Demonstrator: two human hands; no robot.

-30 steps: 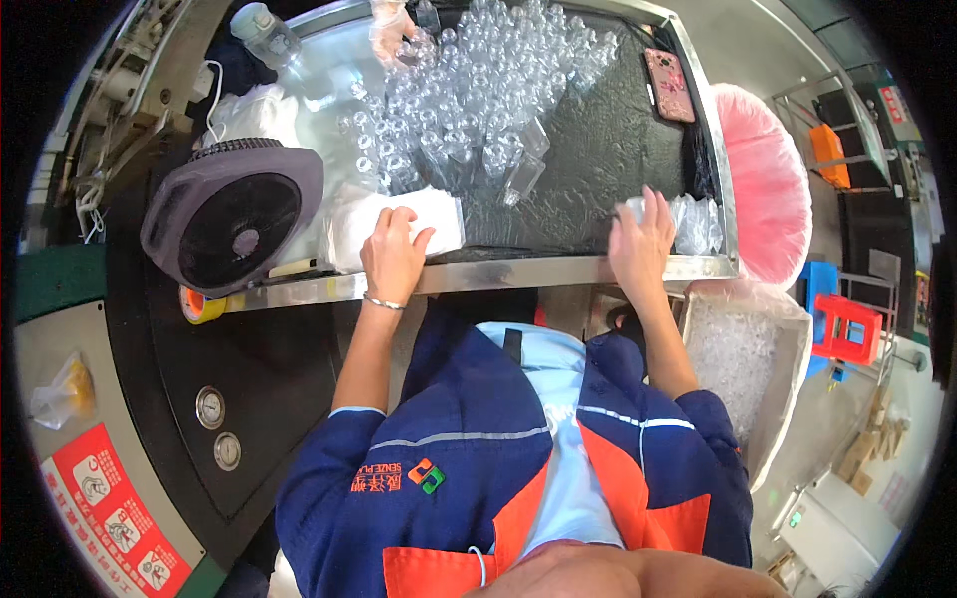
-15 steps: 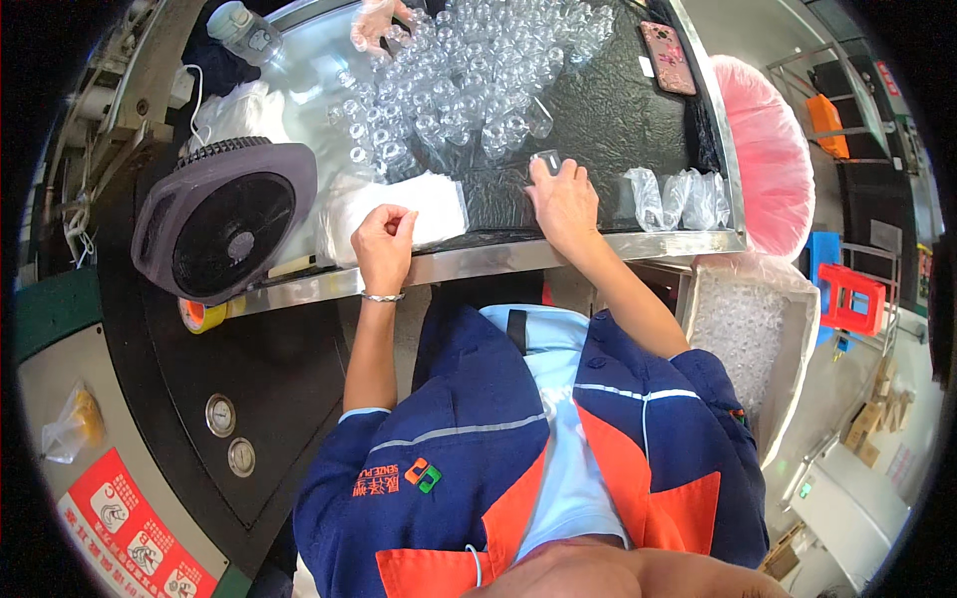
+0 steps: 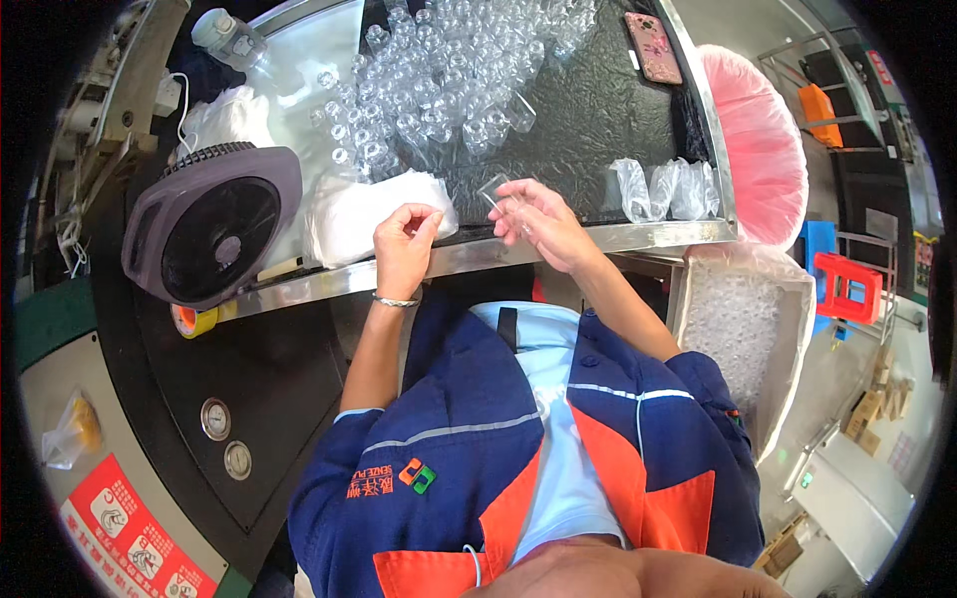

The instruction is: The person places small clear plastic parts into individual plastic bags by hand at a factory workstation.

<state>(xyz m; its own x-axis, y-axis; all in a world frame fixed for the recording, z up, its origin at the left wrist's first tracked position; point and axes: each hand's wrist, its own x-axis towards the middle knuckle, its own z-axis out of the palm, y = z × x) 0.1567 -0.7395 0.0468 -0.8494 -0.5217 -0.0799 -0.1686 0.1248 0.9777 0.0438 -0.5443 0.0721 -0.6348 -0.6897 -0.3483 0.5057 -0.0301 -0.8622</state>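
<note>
clear bottle (image 3: 495, 189) in the right hand (image 3: 533, 221), more clear bottles (image 3: 439, 85) heaped on a dark, mottled tabletop (image 3: 588, 120). white cloth (image 3: 364, 211) by the left hand (image 3: 403, 244). grey fan (image 3: 211, 224), pink phone (image 3: 654, 47), pink bag (image 3: 763, 145), navy jacket (image 3: 469, 448) with orange panels, red stool (image 3: 847, 287).

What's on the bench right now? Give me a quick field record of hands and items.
left hand: fingers pinched, over the white bags
right hand: holding a clear vial
vial pile: loose on the dark tabletop
fan: left of the hands
small clear bags: right edge of tabletop
phone: far right corner
bin of vials: beside the right arm
</note>
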